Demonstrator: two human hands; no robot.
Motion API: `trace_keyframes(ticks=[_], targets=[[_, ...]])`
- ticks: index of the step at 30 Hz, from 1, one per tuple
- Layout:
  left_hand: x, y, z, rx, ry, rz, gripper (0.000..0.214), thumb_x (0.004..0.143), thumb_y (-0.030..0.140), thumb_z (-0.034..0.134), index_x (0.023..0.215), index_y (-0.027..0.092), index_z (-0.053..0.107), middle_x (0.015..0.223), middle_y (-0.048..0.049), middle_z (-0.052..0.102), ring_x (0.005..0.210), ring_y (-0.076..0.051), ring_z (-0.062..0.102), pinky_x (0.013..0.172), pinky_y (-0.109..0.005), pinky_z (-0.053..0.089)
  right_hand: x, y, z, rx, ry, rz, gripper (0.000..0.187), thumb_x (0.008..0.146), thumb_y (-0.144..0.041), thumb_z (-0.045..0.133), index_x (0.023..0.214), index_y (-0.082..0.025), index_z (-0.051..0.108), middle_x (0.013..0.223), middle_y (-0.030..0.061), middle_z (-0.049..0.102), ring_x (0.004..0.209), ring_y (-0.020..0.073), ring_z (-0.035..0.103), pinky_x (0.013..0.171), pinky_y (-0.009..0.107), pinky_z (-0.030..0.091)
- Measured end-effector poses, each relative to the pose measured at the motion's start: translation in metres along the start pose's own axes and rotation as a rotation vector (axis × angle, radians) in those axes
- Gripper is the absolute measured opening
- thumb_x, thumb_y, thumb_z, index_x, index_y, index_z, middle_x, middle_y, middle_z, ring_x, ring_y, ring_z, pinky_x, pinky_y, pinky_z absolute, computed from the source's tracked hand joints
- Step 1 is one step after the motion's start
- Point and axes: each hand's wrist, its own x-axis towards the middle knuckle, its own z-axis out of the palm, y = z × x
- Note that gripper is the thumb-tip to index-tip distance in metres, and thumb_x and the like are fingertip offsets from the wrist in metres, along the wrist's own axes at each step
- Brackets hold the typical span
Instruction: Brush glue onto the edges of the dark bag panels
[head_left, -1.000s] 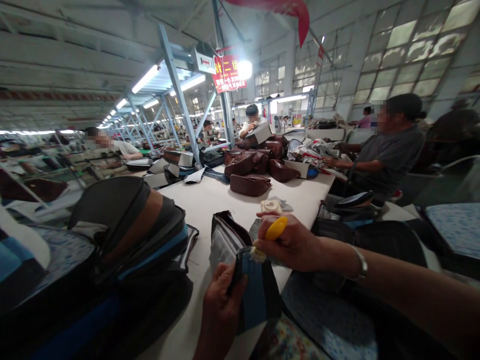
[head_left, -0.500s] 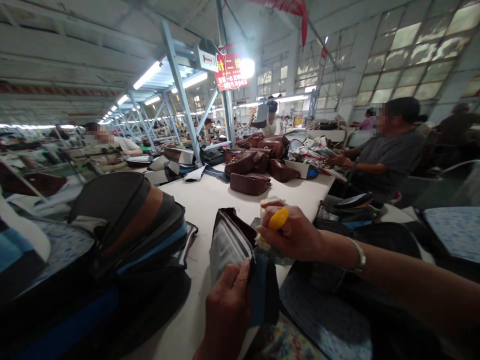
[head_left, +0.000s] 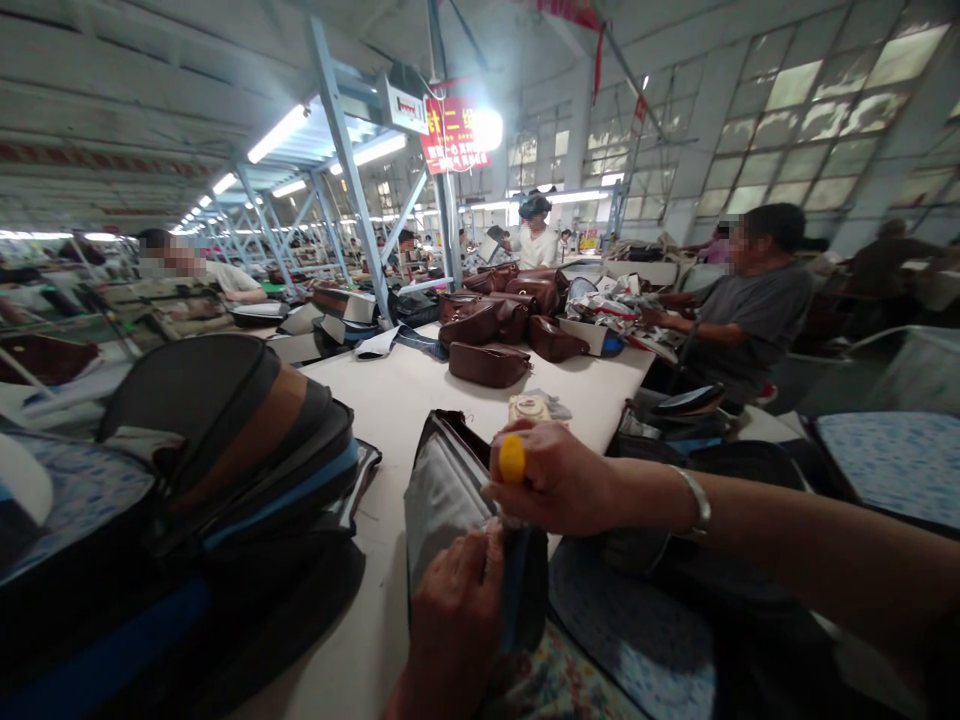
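In the head view my left hand (head_left: pixel 459 590) is closed on the near edge of an unfinished bag (head_left: pixel 448 480), its thumb and fingertips pinching the seam. The bag has a silvery-grey panel, dark edges and a blue band on its right side. My right hand (head_left: pixel 559 475), with a bangle on the wrist, is wrapped round a tool with a rounded yellow handle (head_left: pixel 513 458). It is held against the bag's upper right edge, just above my left fingertips. The tool's working end is hidden behind my fingers. Behind this hand a cream-coloured object (head_left: pixel 529 407) rests on the table.
Dark bag pieces (head_left: pixel 225 440) are stacked at the left of the white table (head_left: pixel 375 385). Several brown bags (head_left: pixel 489 364) lie farther back. Blue-patterned panels (head_left: pixel 637 620) lie at the lower right. A co-worker in a grey shirt (head_left: pixel 765 310) sits at the right.
My right hand with the yellow-handled tool has moved left and slightly down along the bag's edge, closer to my left hand. The handle's end now points more toward me. The view has shifted slightly.
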Motion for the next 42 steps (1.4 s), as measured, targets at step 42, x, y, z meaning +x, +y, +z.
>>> trace_keyframes(ticks=[42], targets=[[-0.033, -0.058, -0.064, -0.706, -0.044, -1.002, 0.049, 0.092, 0.049, 0.043, 0.130, 0.020, 0.055, 0.131, -0.0097, 0.060, 0.125, -0.025, 0.054, 0.111, -0.044, 0.042, 0.006, -0.055, 0.071, 1.329, 0.904, 0.591, 0.021, 0.082, -0.037, 0.072, 0.078, -0.020, 0.060, 0.058, -0.0075, 0.048, 0.054, 0.0061, 0.043, 0.054, 0.018, 0.038]])
